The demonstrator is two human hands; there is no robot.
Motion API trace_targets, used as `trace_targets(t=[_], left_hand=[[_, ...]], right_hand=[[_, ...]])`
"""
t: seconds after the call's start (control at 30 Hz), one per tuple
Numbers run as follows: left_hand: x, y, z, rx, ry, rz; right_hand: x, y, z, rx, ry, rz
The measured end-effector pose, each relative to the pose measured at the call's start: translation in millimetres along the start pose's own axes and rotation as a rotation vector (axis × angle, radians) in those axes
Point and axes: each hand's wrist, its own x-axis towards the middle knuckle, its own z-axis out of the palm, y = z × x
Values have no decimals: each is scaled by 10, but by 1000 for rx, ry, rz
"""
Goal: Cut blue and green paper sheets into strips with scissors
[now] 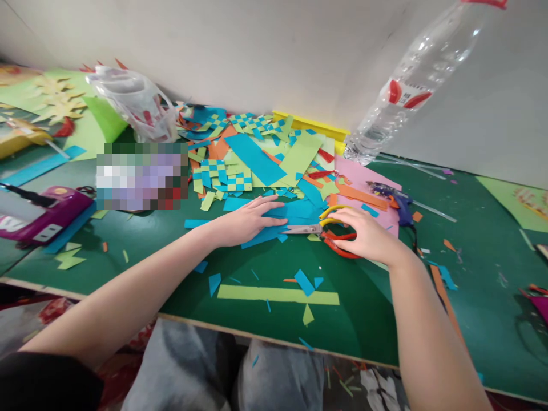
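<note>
My left hand [252, 220] lies on sheets of blue paper [299, 210] at the middle of the table, its fingers stretched out to the right. In my right hand [368, 231] is a pair of scissors [310, 228] with one yellow and one red handle loop. The blades point left, and their tips reach the blue paper near my left fingertips. Behind my hands lie woven green-and-blue paper pieces [235, 178], a broad blue strip [256, 158] and a light green strip [303, 157]. Closer to me rests a long light green strip [278, 294].
A clear plastic bottle [411, 91] leans toward the right against the wall. Right of my hands are pink paper [363, 181] and a dark blue glue gun [396, 205]. Leftward stand a plastic bag [132, 103] and a purple power strip [55, 214]. Paper scraps litter the green table [180, 285].
</note>
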Motion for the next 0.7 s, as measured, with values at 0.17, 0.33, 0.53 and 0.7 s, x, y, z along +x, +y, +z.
trace_targets(t=[0.17,0.33,0.53,0.7], left_hand=[[-8,-3,4,-48,14,-16],[-14,1,8,-25,5,-16],[-13,5,11,12,29,-8],[-8,3,13,-11,32,-9]], right_hand=[[-6,-4,-16,26,-9,-5],[-4,-15,-9,9,8,8],[17,-75,40,2,1,-8],[31,-115,68,-6,4,-8]])
